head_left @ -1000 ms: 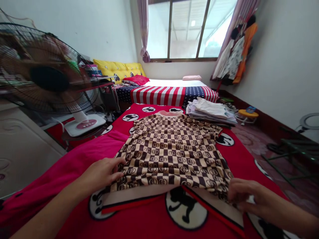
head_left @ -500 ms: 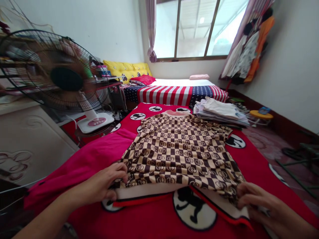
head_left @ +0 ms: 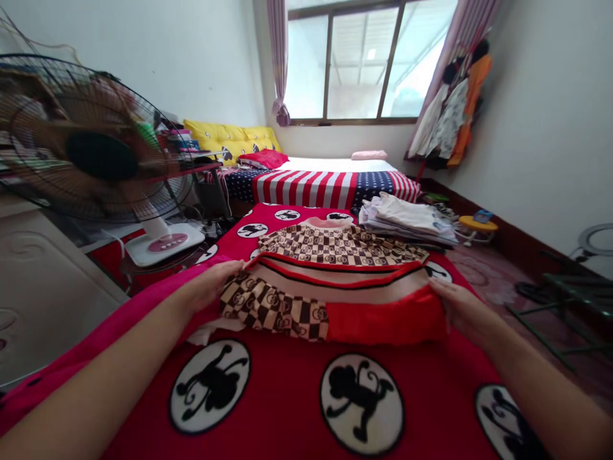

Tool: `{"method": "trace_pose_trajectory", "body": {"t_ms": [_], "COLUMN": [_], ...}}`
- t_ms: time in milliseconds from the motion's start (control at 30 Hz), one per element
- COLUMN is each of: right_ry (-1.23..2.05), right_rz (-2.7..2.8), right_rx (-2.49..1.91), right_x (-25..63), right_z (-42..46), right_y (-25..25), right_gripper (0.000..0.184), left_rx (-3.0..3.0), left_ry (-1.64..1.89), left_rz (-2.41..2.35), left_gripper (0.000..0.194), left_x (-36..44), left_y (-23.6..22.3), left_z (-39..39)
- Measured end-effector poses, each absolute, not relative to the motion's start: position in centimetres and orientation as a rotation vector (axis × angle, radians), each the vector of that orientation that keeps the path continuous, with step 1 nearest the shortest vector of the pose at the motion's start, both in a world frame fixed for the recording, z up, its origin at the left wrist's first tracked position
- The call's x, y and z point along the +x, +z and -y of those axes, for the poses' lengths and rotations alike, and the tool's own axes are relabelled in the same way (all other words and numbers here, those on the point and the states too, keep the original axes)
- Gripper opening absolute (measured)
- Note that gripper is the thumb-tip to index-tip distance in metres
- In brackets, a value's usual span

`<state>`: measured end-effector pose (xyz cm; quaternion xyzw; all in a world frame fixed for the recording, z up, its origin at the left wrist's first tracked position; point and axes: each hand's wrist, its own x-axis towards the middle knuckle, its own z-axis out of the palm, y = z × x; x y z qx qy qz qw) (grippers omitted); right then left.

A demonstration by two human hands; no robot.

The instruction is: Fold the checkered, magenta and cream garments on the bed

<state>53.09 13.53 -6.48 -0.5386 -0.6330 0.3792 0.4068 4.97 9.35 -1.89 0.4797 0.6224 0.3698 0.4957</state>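
Checkered shirt (head_left: 335, 246), stacked clothes (head_left: 407, 220) just beside, pedestal fan (head_left: 96, 147) left

Daylight from the window (head_left: 352, 64) fills the room, bright and even, and the panes glare nearly white. Shadows stay soft and faint, deepest under the table (head_left: 184, 172). The fan blades (head_left: 62, 121) smear into motion blur. The wide lens bows the walls (head_left: 143, 57) and stretches the forearms (head_left: 81, 377) toward the frame's edges, while the bedspread (head_left: 287, 396) in front stays fairly sharp.
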Motion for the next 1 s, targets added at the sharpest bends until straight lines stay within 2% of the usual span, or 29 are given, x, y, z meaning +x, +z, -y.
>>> {"method": "trace_pose_trajectory", "body": {"t_ms": [133,233,267,300,433,500,600,733,867,1000], "right_ry": [1.195,1.164,1.134,1.097,0.937,0.849,0.666,0.384,0.237,0.134], "right_rz": [1.314,1.304,1.338,1.371,1.438,1.523,1.673,1.723,1.81,1.848], "right_rx": [-1.376,-1.346,-1.349,-1.363,-1.471,-1.527,-1.571,-1.698,-1.865,-2.006], "right_x": [52.6,53.1,53.3,53.5,54.3,54.6,55.1,55.3,54.9,54.2], "right_z": [-14.1,-13.1,-12.8,-12.6,-12.6,-12.8,-12.4,-11.6,-11.5,-12.2], "right_y": [-9.3,-10.7,-10.8,-10.7,-10.1,-10.0,-10.2,-10.5,-10.6,-10.6], "right_gripper": [0.05,0.067,0.069,0.067,0.051,0.045,0.043,0.056,0.061,0.062], "left_rx": [1.067,1.179,1.228,1.284,1.53,1.707,1.958,2.146,2.321,2.156], "left_ry": [0.926,0.948,0.942,0.942,0.893,0.841,0.737,0.603,0.597,0.462], "left_rz": [-1.472,-1.389,-1.365,-1.364,-1.566,-1.695,-1.881,-2.082,-2.245,-2.376], "left_gripper": [0.061,0.086,0.089,0.085,0.05,0.042,0.038,0.036,0.034,0.045], "left_x": [6.3,5.9,5.6,5.3,4.6,4.4,4.5,5.3,6.6,7.8], "left_y": [-3.8,-4.9,-5.3,-5.6,-6.7,-6.8,-6.6,-6.4,-6.2,-6.0], "left_z": [-11.0,-10.5,-10.3,-10.2,-10.8,-11.1,-10.8,-9.7,-9.7,-10.7]}}
